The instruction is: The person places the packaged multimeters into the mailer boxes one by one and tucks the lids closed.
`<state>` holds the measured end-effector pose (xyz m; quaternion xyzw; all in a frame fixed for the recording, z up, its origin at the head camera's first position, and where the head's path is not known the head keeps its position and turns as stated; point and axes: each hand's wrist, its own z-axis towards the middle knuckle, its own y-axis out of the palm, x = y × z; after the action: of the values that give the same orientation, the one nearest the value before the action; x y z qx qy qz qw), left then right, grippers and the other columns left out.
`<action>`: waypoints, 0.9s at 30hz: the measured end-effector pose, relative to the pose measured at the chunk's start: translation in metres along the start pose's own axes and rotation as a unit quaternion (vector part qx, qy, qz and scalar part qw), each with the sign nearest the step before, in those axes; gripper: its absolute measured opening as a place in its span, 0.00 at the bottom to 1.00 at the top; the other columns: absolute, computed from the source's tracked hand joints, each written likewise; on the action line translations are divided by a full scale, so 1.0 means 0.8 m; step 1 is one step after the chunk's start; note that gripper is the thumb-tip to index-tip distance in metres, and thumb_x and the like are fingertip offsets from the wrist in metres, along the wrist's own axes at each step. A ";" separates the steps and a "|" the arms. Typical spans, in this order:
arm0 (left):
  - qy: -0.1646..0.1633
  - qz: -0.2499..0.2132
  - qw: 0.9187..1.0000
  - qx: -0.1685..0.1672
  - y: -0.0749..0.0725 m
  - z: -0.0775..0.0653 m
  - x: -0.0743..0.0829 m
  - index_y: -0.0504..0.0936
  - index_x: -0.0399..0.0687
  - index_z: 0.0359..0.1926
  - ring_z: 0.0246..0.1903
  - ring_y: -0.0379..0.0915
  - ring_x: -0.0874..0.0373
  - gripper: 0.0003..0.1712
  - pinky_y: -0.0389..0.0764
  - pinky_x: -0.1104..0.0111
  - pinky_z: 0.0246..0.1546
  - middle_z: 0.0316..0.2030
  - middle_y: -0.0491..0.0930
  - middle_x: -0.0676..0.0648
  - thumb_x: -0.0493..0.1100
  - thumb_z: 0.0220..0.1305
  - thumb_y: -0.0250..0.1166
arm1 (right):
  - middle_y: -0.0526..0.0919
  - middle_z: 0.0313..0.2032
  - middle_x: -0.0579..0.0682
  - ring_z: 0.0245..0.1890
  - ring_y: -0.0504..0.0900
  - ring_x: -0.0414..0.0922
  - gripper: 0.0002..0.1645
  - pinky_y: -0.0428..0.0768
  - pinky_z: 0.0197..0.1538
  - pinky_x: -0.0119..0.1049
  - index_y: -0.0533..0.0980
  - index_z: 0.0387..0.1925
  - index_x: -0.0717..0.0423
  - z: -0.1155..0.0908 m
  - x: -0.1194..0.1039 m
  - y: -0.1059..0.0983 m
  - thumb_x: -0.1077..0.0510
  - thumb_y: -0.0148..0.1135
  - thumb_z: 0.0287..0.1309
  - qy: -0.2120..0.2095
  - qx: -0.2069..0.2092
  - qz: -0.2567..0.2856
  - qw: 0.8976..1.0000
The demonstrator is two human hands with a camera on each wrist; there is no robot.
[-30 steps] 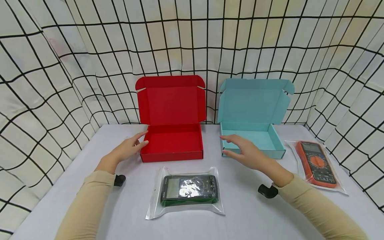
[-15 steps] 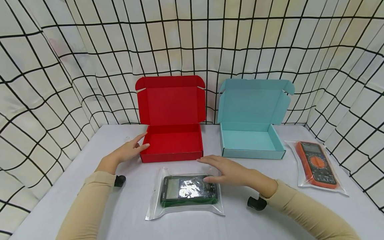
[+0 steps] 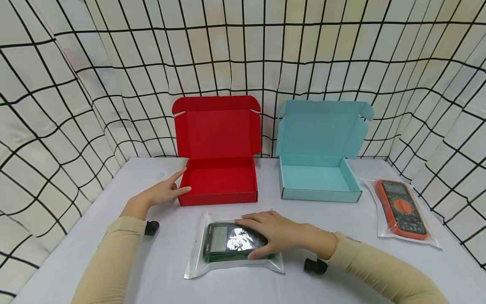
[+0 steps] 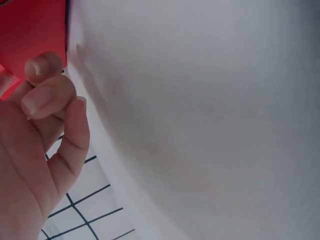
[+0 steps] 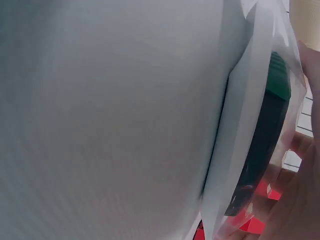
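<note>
In the head view a dark multimeter with a green casing (image 3: 218,240) lies in a clear plastic bag (image 3: 195,264) at the front middle of the table. My right hand (image 3: 281,232) grips its right end from above, thumb along the near side and fingers over the far side. The right wrist view shows the multimeter's green and black edge (image 5: 265,125) through the plastic, beside the hand. My left hand (image 3: 157,194) is at the left wall of the open red box (image 3: 218,198), thumb and index finger spread at its rim. Its other fingers (image 4: 72,140) are loosely bent.
Right of the red box stands an open light-blue box (image 3: 320,194), lid raised. An orange multimeter (image 3: 401,207) in a clear bag lies at the right edge of the white table (image 3: 163,270). Black-lined white cloth (image 3: 243,50) surrounds the table behind and at both sides.
My right hand has come from the light-blue box toward me and left, onto the bagged green multimeter, and now grips it. My left hand stays by the red box, thumb slightly lower.
</note>
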<state>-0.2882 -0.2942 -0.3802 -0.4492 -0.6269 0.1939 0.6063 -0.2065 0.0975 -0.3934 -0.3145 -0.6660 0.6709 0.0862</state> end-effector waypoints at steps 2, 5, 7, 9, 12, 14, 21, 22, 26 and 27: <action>0.001 -0.004 1.000 -0.006 0.000 0.002 -0.001 0.38 0.48 0.83 0.32 0.71 0.53 0.56 0.69 0.60 0.37 0.34 0.74 0.43 0.63 0.71 0.61 | 0.63 0.75 0.46 0.71 0.63 0.45 0.58 0.63 0.70 0.52 0.54 0.81 0.40 0.000 0.000 0.002 0.31 0.70 0.57 -0.005 -0.002 -0.003 1.000; 0.001 -0.011 1.000 -0.011 -0.001 0.003 -0.002 0.37 0.48 0.83 0.30 0.70 0.53 0.58 0.68 0.61 0.35 0.32 0.74 0.44 0.62 0.70 0.63 | 0.62 0.75 0.46 0.71 0.63 0.46 0.62 0.63 0.69 0.51 0.51 0.81 0.37 -0.001 0.001 0.004 0.30 0.73 0.53 -0.014 -0.003 -0.007 1.000; -0.001 -0.014 1.000 -0.014 -0.001 0.002 -0.002 0.37 0.48 0.83 0.30 0.70 0.53 0.59 0.68 0.61 0.35 0.32 0.74 0.44 0.62 0.69 0.65 | 0.61 0.75 0.46 0.71 0.62 0.46 0.63 0.63 0.68 0.50 0.50 0.82 0.36 -0.002 0.001 0.003 0.30 0.73 0.52 -0.018 -0.006 -0.008 1.000; -0.004 -0.016 1.000 -0.016 0.000 0.001 -0.001 0.36 0.48 0.83 0.31 0.71 0.53 0.60 0.69 0.61 0.36 0.33 0.74 0.43 0.61 0.68 0.66 | 0.61 0.75 0.46 0.70 0.63 0.46 0.62 0.63 0.68 0.50 0.50 0.81 0.33 -0.002 0.000 0.003 0.30 0.73 0.53 -0.019 -0.008 -0.007 1.000; -0.008 -0.019 1.000 -0.017 0.000 0.000 0.001 0.36 0.49 0.83 0.33 0.72 0.52 0.61 0.70 0.60 0.37 0.35 0.75 0.43 0.60 0.67 0.68 | 0.61 0.75 0.46 0.69 0.63 0.45 0.58 0.63 0.69 0.50 0.52 0.81 0.31 -0.002 -0.001 0.002 0.31 0.71 0.55 -0.023 -0.011 -0.009 1.000; -0.010 -0.023 1.000 -0.017 0.000 -0.002 0.001 0.35 0.49 0.83 0.34 0.72 0.52 0.62 0.71 0.59 0.37 0.36 0.75 0.42 0.60 0.66 0.68 | 0.62 0.74 0.47 0.68 0.64 0.45 0.55 0.63 0.69 0.50 0.54 0.80 0.29 -0.002 -0.002 0.001 0.32 0.71 0.57 -0.029 -0.013 -0.016 0.999; -0.014 -0.027 0.999 -0.013 0.001 -0.003 0.000 0.35 0.51 0.83 0.33 0.71 0.52 0.63 0.70 0.60 0.35 0.35 0.74 0.43 0.61 0.65 0.68 | 0.66 0.71 0.48 0.67 0.66 0.45 0.50 0.65 0.67 0.48 0.56 0.79 0.26 0.000 -0.004 0.002 0.34 0.69 0.61 -0.048 -0.011 -0.040 0.998; -0.015 -0.028 0.999 -0.011 0.001 -0.002 0.000 0.36 0.51 0.83 0.32 0.71 0.52 0.63 0.70 0.61 0.35 0.34 0.74 0.43 0.62 0.65 0.68 | 0.66 0.71 0.48 0.66 0.66 0.46 0.50 0.66 0.66 0.49 0.56 0.79 0.26 0.000 -0.003 0.002 0.35 0.69 0.61 -0.050 -0.009 -0.042 0.998; -0.016 -0.029 0.999 -0.008 0.001 -0.002 0.001 0.36 0.52 0.83 0.32 0.71 0.52 0.63 0.70 0.61 0.34 0.36 0.72 0.42 0.63 0.64 0.68 | 0.66 0.71 0.49 0.66 0.66 0.46 0.48 0.67 0.65 0.50 0.56 0.79 0.25 0.001 -0.003 0.004 0.35 0.67 0.62 -0.056 -0.006 -0.054 0.997; -0.019 -0.030 0.999 -0.007 0.001 -0.002 0.000 0.37 0.53 0.83 0.33 0.71 0.52 0.63 0.71 0.62 0.35 0.37 0.72 0.42 0.63 0.64 0.69 | 0.66 0.70 0.49 0.66 0.66 0.46 0.48 0.68 0.65 0.50 0.57 0.79 0.25 0.001 -0.003 0.004 0.35 0.67 0.62 -0.058 -0.005 -0.057 0.997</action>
<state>-0.2868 -0.2938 -0.3804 -0.4311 -0.6529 0.1798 0.5963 -0.2039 0.0947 -0.3960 -0.2373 -0.6903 0.6783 0.0843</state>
